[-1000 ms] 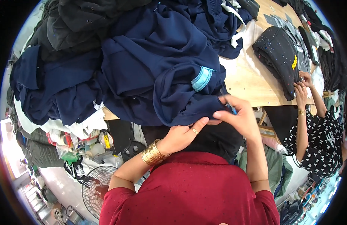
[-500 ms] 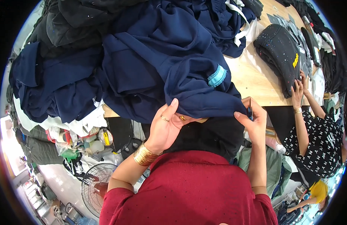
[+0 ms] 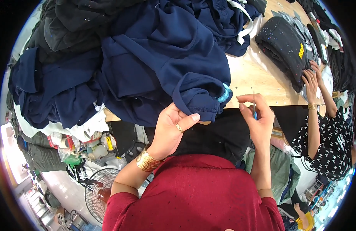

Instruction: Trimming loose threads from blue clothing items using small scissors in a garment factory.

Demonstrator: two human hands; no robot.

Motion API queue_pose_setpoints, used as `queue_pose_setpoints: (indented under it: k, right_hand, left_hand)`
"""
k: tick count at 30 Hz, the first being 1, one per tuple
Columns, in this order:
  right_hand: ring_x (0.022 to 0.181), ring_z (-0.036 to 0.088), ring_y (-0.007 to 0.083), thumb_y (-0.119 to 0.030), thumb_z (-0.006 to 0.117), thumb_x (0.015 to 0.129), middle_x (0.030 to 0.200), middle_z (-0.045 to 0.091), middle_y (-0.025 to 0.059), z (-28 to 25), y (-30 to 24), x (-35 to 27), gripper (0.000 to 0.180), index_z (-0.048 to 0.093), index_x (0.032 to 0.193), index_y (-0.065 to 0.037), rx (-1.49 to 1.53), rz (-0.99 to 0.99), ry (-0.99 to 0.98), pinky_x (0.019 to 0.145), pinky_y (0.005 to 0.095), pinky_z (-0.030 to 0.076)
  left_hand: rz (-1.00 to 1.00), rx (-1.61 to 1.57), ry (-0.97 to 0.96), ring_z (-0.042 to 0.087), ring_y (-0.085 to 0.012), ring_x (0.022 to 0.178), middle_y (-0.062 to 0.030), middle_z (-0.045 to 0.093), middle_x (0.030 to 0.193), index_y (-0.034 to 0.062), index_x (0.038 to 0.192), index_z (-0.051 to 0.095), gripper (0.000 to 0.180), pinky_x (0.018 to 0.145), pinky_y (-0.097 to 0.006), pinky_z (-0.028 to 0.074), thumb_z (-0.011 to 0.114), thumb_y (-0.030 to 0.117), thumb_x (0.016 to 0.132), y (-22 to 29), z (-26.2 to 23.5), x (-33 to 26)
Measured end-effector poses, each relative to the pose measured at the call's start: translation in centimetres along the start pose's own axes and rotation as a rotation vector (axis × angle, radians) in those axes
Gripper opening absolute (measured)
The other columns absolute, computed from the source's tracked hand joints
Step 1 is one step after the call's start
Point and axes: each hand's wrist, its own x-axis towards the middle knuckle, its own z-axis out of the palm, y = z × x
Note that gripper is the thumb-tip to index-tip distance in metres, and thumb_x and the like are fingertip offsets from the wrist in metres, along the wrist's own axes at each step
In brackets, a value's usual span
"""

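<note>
A navy blue garment (image 3: pixel 143 57) lies spread over the table edge, one tube-like end of it turned up toward me. My left hand (image 3: pixel 174 129) pinches that end between thumb and fingers, with a stitched seam showing beside the thumb. A light-blue patch (image 3: pixel 225 93) sits on the end's right side. Just right of the cloth and apart from it is my right hand (image 3: pixel 258 115). Its fingers are closed round small thread snips (image 3: pixel 255 114) with a blue part, the thin blade pointing up; much of the tool is hidden in the palm.
Heaps of navy (image 3: pixel 66 88) and black clothes (image 3: pixel 77 23) cover the left and back. On the wooden table (image 3: pixel 243 73) at right, a co-worker's hands (image 3: pixel 312 79) touch a folded black garment (image 3: pixel 282 46). A fan (image 3: pixel 101 192) stands at lower left.
My right hand has let go of the garment and moved slightly away from it. The cloth end has folded up and left in my left hand, showing its seam.
</note>
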Motion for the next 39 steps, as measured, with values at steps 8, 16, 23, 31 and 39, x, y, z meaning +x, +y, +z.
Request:
queue_pose_setpoints:
  k: [8, 16, 23, 31, 39]
  right_hand:
    - [0.064, 0.058, 0.0168, -0.015, 0.073, 0.071, 0.092, 0.063, 0.0049, 0.4, -3.4, -0.5, 0.041, 0.056, 0.107, -0.006, -0.146, -0.331, -0.095, 0.059, 0.0264, 0.047]
    - [0.065, 0.059, 0.0175, -0.012, 0.074, 0.07, 0.088, 0.063, 0.0036, 0.6, -3.5, -0.9, 0.036, 0.057, 0.102, -0.008, -0.23, -0.422, -0.061, 0.057, 0.0272, 0.047]
    - [0.062, 0.057, 0.0174, -0.012, 0.074, 0.069, 0.084, 0.063, 0.0022, 0.2, -3.6, -1.0, 0.034, 0.059, 0.099, -0.009, -0.258, -0.407, -0.065, 0.056, 0.0274, 0.045]
    - [0.062, 0.058, 0.0171, -0.012, 0.074, 0.07, 0.082, 0.063, 0.0026, 0.1, -3.7, -1.0, 0.034, 0.059, 0.099, -0.008, -0.253, -0.389, -0.081, 0.055, 0.0271, 0.046]
    - [0.062, 0.06, 0.0169, -0.012, 0.073, 0.071, 0.08, 0.063, 0.0041, 0.1, -3.7, -0.9, 0.032, 0.058, 0.099, -0.007, -0.215, -0.378, -0.082, 0.055, 0.0265, 0.047]
  left_hand:
    - [0.021, 0.05, 0.043, 0.057, -0.0083, 0.089, -0.0068, 0.062, 0.099, -0.0041, 0.112, 0.052, 0.027, 0.081, -0.022, 0.044, 0.057, 0.002, 0.086, 1.2, 1.2, -0.3]
    - [0.079, 0.085, -0.005, 0.056, -0.0094, 0.095, -0.0071, 0.06, 0.106, -0.0049, 0.114, 0.051, 0.028, 0.086, -0.023, 0.042, 0.055, 0.0, 0.087, 1.4, 1.4, -0.5]
    - [0.085, 0.107, -0.031, 0.055, -0.0098, 0.096, -0.007, 0.06, 0.107, -0.0046, 0.115, 0.051, 0.029, 0.087, -0.023, 0.041, 0.055, 0.0, 0.087, 1.3, 1.3, -0.4]
    - [0.07, 0.102, -0.026, 0.055, -0.0102, 0.097, -0.0076, 0.06, 0.108, -0.0049, 0.116, 0.05, 0.03, 0.087, -0.023, 0.041, 0.055, 0.0, 0.087, 1.4, 1.5, -0.4]
    - [0.068, 0.116, -0.034, 0.055, -0.0102, 0.097, -0.0076, 0.06, 0.108, -0.0054, 0.116, 0.05, 0.029, 0.087, -0.023, 0.041, 0.054, 0.0, 0.087, 1.4, 1.6, -0.4]
